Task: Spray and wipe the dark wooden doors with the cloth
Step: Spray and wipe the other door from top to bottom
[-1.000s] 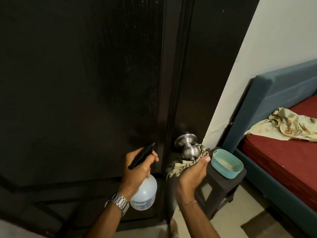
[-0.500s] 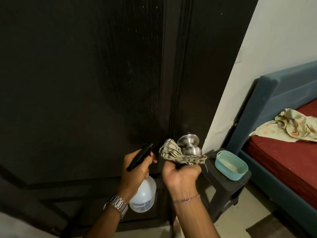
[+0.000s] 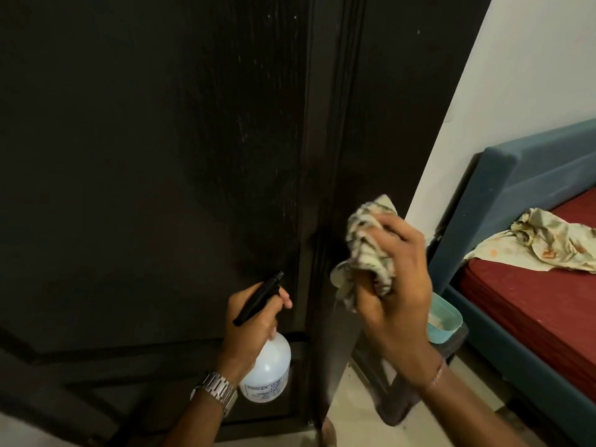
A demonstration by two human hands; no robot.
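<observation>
Dark wood fills most of the head view: a wide door (image 3: 145,156) on the left and a narrower door (image 3: 396,124) standing at an angle beside it, faint pale streaks showing on the grain. The left hand (image 3: 250,321), a metal watch (image 3: 214,390) on its wrist, grips the neck of a white spray bottle (image 3: 266,371), black nozzle pointed up at the wide door. The right hand (image 3: 392,285) is curled round a bunched striped cloth (image 3: 364,246), held up against the narrower door's edge. Behind that hand a teal bowl (image 3: 446,321) sits on a dark stool (image 3: 406,395). To the right, a blue-framed bed (image 3: 516,195) with a red mattress carries a crumpled patterned sheet (image 3: 548,245).
</observation>
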